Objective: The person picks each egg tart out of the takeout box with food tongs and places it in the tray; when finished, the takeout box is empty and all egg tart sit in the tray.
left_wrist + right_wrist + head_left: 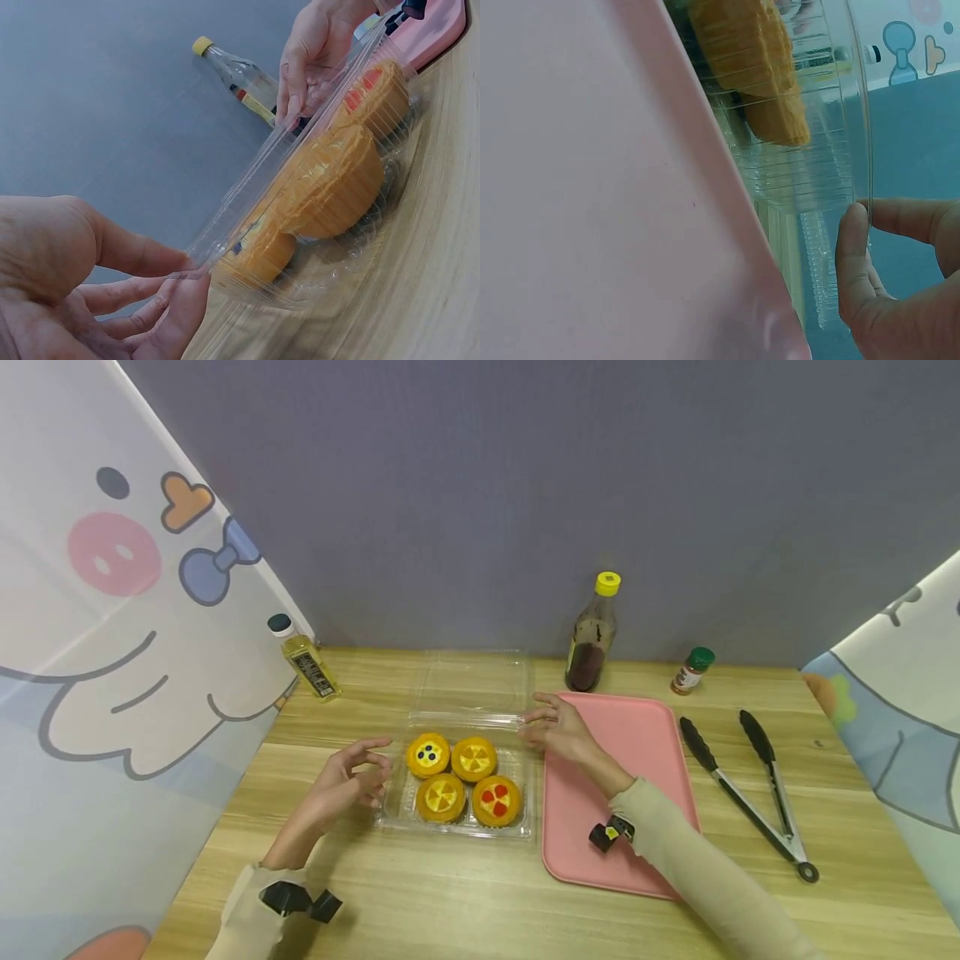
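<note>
Clear-plastic container (465, 832): left hand (347, 783), right hand (561, 732) pinch opposite sides between fingers (904, 217); forearms (693, 852) angled inward.

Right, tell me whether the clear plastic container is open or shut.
Open: in the head view, the container has its clear lid folded back on the far side, leaving the four tarts uncovered.

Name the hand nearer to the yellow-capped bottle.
Right. The right hand pinches the right rim of the clear container, in front and left of the yellow-capped bottle; the left hand, farther left, pinches the left rim.
</note>
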`<state>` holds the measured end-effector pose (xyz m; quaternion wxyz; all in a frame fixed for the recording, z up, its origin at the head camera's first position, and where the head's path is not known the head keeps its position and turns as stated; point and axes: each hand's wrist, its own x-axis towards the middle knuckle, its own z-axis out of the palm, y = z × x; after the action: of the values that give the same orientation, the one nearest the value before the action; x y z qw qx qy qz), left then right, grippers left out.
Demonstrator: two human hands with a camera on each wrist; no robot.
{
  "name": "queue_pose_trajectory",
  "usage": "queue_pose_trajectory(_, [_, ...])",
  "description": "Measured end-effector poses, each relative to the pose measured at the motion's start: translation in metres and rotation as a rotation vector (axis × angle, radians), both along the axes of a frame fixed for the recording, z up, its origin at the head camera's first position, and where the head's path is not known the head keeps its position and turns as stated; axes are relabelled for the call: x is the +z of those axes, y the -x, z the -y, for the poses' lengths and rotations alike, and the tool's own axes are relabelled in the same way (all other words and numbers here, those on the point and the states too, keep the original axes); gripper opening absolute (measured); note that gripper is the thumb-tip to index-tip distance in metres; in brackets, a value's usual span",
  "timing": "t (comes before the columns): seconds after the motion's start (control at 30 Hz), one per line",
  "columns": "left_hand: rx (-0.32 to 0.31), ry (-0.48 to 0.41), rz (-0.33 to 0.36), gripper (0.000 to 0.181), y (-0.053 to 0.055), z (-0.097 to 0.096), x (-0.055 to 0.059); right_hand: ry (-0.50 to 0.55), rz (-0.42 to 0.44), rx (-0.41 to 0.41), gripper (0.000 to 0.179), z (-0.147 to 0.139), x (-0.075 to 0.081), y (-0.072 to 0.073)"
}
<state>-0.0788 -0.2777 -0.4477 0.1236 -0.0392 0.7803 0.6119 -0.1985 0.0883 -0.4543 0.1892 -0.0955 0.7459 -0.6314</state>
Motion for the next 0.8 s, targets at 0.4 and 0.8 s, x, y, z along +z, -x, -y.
queue_pose_trajectory(0.4, [0.012,0.024,-0.010,0.056,0.004,-0.004,0.001,-0.028,-0.084,-0.015,0.079,-0.018,0.007,-0.009])
queue_pose_trajectory(0.8, [0.014,0.074,-0.020,0.055,0.015,-0.003,0.001,-0.188,-0.229,-0.032,0.072,-0.061,0.024,-0.033])
